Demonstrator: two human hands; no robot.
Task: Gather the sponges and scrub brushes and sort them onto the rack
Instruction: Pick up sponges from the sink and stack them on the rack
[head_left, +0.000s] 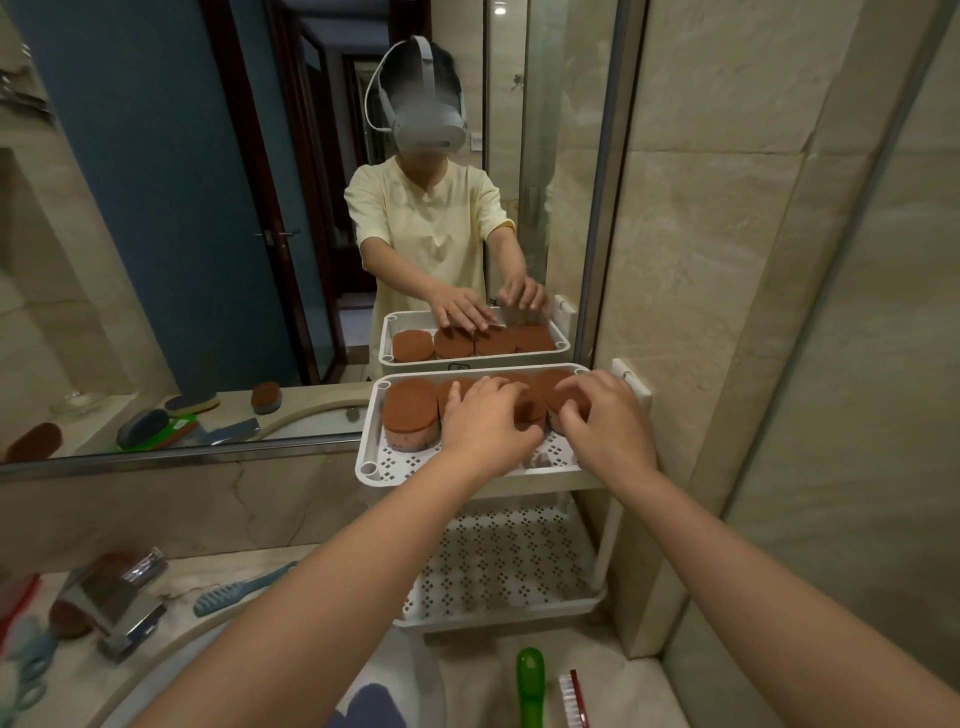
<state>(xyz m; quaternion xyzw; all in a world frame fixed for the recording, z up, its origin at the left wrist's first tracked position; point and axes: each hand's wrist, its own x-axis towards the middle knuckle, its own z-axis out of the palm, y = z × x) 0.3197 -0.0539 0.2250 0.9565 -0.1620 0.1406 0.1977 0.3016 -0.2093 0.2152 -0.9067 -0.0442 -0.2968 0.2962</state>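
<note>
A white two-tier rack (374, 457) stands against the mirror on the counter. Several brown oval sponges line the back of its top shelf; the leftmost sponge (410, 410) stands free. My left hand (488, 421) lies over the middle sponges with fingers curved around one (530, 410). My right hand (605, 421) pinches the rightmost sponge (558, 392) with curled fingertips. The lower shelf (498, 561) holds nothing. A green-handled brush (531, 686) and a red-backed brush (574, 696) lie on the counter below the rack.
A chrome faucet (114, 597) stands at the left by the basin rim. A blue comb (234, 592) lies beside it, and a brown sponge (67, 621) sits partly behind the faucet. A blue sponge (369, 706) lies at the bottom edge. The marble wall closes the right side.
</note>
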